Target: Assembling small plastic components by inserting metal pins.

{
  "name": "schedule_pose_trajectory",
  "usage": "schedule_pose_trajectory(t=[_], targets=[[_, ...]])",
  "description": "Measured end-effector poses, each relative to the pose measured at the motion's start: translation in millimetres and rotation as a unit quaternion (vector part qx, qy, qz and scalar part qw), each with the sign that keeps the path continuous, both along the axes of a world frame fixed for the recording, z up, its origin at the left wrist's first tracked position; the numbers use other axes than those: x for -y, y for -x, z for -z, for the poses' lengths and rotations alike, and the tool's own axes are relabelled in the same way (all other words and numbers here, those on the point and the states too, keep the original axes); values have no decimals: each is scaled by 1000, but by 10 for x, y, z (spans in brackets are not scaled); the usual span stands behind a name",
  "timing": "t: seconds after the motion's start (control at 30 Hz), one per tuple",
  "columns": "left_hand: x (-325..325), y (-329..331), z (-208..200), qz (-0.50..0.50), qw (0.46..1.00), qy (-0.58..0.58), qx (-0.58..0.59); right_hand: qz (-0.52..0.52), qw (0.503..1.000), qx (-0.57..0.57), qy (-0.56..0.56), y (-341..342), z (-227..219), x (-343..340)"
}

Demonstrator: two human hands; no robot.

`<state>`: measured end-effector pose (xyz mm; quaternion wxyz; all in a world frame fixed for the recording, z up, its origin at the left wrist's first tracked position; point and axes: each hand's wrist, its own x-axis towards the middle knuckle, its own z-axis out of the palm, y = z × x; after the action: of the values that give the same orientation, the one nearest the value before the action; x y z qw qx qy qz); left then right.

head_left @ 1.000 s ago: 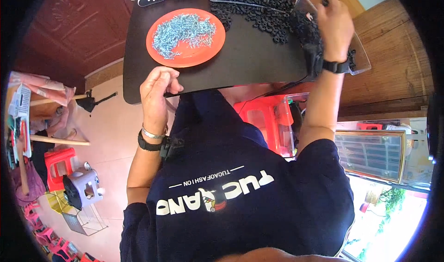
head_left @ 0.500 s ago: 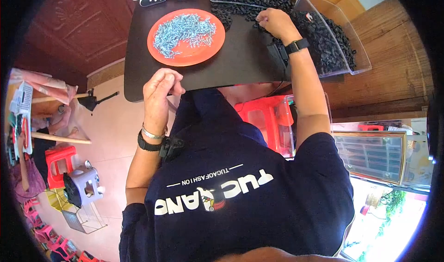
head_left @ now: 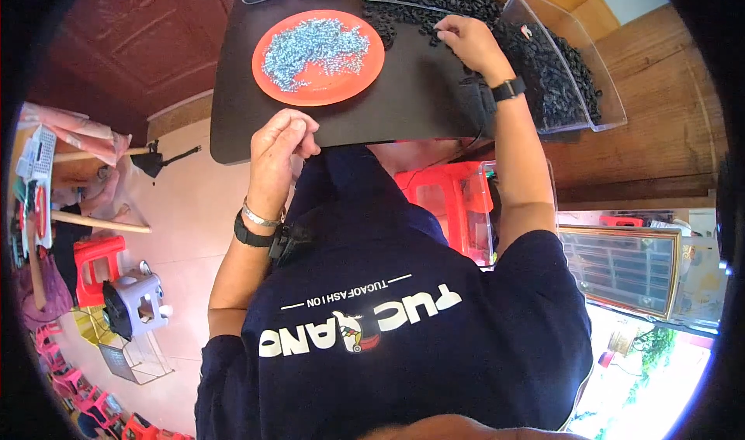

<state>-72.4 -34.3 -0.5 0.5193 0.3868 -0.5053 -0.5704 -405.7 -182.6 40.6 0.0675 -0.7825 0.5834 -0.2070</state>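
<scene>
Black table (head_left: pixel 423 102), pinkish tiled floor (head_left: pixel 183 242)

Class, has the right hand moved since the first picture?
Yes: the right hand has moved left, from over the clear bin to the loose black parts on the dark table.

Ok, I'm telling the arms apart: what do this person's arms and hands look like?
The left hand is bare, with a silver bracelet and black strap at the wrist, a dark boxy piece beside them. The right hand, also bare, has a black wristband. Both navy sleeves are short.
</scene>
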Motion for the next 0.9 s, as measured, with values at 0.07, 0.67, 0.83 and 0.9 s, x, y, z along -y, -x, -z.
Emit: schedule_pose_trajectory(t=[0.07, 0.67, 0.83, 0.9], targets=[[18, 8, 16, 8, 1000, 6, -12, -95, 963, 223, -121, -138, -113, -104], [-80, -56, 84, 110, 994, 14, -4, -321, 879, 208, -285, -1603, -235, -874], [-62, -179, 179, 50, 995, -3, -81, -265, 959, 77, -58, -1631, -138, -516], [-40, -203, 126, 22, 998, -25, -49, -282, 958, 24, -43, -1615, -18, -392]])
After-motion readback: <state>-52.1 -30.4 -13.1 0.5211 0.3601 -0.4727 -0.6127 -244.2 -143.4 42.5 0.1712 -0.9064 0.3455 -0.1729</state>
